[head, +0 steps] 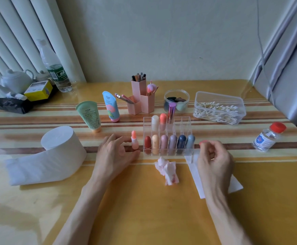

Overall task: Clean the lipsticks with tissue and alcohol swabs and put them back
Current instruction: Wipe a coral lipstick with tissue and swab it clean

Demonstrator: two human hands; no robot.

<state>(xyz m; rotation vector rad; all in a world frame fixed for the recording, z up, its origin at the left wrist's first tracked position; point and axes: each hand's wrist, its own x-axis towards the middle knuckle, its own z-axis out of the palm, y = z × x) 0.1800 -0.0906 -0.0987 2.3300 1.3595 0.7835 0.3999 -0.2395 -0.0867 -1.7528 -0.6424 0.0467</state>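
Head view. Clear organiser (167, 121) stands mid-bench (144, 209). Its front row holds six capped lipsticks (169, 144); its back row holds three more. One uncapped pink lipstick (134, 140) stands upright on the bench just left of the organiser. Left grip (116, 151): fingers loosely spread beside that lipstick, contact not determinable. Right grip (213, 156): fingers curled, pinching a pink-tipped item (203, 142) too small to identify, above a flat tissue sheet (234, 184). Crumpled, pink-stained tissue (167, 171) lies between the grips. Tissue roll (59, 152) at left, partly unrolled. Alcohol bottle (268, 138), red cap on, at right. Swab box (218, 108) behind it.
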